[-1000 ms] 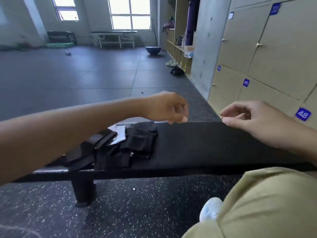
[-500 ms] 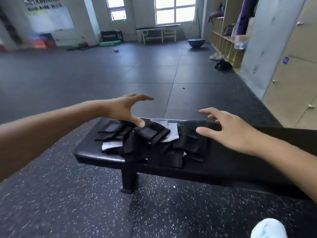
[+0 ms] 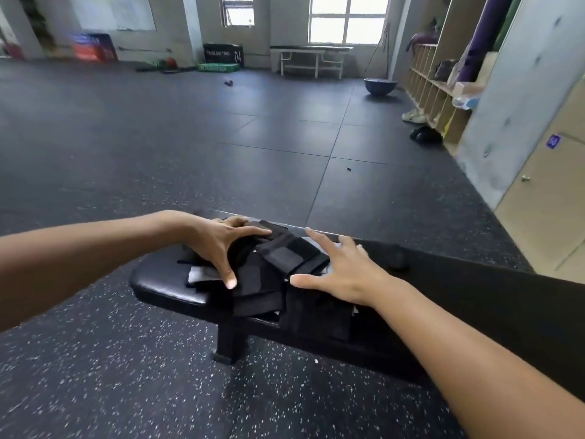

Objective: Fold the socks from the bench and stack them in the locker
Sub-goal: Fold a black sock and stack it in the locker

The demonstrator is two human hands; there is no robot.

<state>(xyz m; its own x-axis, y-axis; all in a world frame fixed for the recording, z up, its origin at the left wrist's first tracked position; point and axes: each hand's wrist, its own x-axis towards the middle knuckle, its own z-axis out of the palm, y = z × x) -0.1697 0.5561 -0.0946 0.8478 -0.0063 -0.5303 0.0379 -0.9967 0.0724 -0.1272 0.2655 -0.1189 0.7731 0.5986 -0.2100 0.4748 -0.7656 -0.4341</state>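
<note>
On the near end of the bench [image 3: 164,285], both hands are now landing on the socks [image 3: 278,258], having hovered above them half a second ago: left hand [image 3: 218,245] and right hand [image 3: 345,270] are pressing with fingers spread, gripping nothing. Gathering is starting. One tangled heap; individual socks are proving uncountable.

Bench: a black padded bench [image 3: 164,288] on a dark metal leg [image 3: 230,343], standing on speckled rubber floor [image 3: 110,375].
On the bench: a loose heap of black socks [image 3: 262,280] with pale patches, near its rounded left end.
Overhang: some socks droop past the near edge.
Rest of the top: bare black padding stretches off to the right.
</note>
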